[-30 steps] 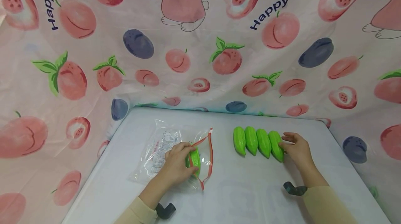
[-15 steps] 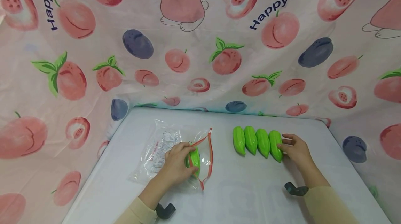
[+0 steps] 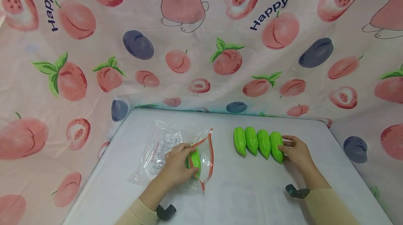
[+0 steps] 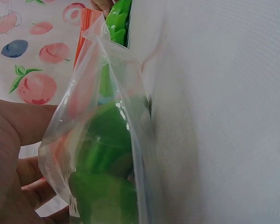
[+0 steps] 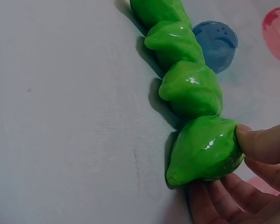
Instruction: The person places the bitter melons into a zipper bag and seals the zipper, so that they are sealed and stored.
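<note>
In the head view my left hand [image 3: 178, 161] grips the clear plastic zip bag [image 3: 206, 163] near its red-edged mouth. Inside the bag lies a green ribbed gourd [image 3: 196, 163]; the left wrist view shows more green shapes [image 4: 105, 198] through the plastic, with thumb and fingers at the bag's side. On the right, several matching gourds [image 3: 251, 141] lie side by side, pointed ends toward me. My right hand [image 3: 297, 153] pinches the rightmost gourd [image 5: 205, 149], thumb on one side and fingers low on the other. It lies on the table beside its neighbour [image 5: 191, 88].
A white-covered table [image 3: 245, 197] carries everything. Behind it and at its sides hangs a fruit-print cloth [image 3: 195, 43]. Dark curved pieces [image 3: 166, 212] sit at both wrists. The bag's printed part [image 3: 163, 151] lies flat to the left.
The rightmost gourd's near end has swung slightly left under my right hand, so it lies more in line with the row. The left hand and bag stay put.
</note>
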Demonstrator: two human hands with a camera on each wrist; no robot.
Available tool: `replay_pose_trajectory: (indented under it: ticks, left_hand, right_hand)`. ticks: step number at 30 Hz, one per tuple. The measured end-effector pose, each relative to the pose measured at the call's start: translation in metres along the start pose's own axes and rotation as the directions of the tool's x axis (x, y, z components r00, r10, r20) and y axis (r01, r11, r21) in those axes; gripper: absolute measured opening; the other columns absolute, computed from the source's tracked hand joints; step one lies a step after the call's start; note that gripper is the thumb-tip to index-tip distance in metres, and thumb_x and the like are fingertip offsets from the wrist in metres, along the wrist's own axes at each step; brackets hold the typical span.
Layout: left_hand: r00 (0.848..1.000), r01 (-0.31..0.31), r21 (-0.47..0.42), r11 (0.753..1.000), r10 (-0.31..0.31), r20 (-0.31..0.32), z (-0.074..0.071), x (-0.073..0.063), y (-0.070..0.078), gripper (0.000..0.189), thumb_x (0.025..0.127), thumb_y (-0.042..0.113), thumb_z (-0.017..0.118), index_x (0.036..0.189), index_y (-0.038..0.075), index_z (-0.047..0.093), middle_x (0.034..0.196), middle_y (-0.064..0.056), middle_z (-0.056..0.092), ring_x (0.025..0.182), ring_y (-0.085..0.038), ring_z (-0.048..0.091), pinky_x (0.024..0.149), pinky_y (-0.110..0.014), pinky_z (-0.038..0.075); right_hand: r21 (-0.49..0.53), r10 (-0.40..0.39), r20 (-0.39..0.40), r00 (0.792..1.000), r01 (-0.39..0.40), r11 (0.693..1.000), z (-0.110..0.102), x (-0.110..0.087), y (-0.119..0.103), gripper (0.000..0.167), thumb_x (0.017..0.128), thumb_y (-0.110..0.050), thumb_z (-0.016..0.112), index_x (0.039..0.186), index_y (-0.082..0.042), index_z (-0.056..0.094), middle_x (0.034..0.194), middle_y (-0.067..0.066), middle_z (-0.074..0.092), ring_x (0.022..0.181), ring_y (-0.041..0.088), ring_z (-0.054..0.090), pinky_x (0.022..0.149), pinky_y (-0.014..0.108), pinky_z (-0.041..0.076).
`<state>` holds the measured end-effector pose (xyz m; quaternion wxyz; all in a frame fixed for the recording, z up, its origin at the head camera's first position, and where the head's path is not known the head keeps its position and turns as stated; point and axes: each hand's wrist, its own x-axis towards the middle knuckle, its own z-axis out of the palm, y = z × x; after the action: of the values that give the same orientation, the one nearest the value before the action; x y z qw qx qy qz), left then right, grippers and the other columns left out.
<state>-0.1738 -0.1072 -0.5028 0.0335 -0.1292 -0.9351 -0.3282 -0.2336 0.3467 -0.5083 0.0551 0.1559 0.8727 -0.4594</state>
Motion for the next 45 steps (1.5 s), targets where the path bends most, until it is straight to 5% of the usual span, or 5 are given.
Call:
replay_pose_trajectory:
  ticks: [31,45]
  left_hand:
    - [1.0,-0.01,-0.005,1.0,0.01,-0.005,0.0,-0.001,-0.002,0.063,0.077,0.029,0.097,0.134,0.018,0.073,0.145,0.0,0.061,0.144,-0.028,0.052,0.11,-0.058,0.037]
    - [1.0,-0.014,0.007,1.0,0.014,-0.004,0.0,-0.002,-0.002,0.062,0.077,0.03,0.097,0.134,0.02,0.073,0.145,0.002,0.061,0.144,-0.027,0.052,0.11,-0.057,0.038]
  right_hand:
    - [-0.076,-0.037,-0.074,0.997,0.032,0.997,0.0,-0.023,0.002,0.065,0.105,-0.015,0.068,0.161,0.0,0.04,0.152,0.034,0.051,0.133,0.05,0.059,0.086,0.04,0.066]
    - [-0.067,-0.066,-0.052,0.996,0.062,0.996,-0.001,-0.044,-0.007,0.066,0.104,-0.017,0.071,0.161,-0.003,0.041,0.153,0.032,0.052,0.129,0.044,0.062,0.08,0.03,0.066]
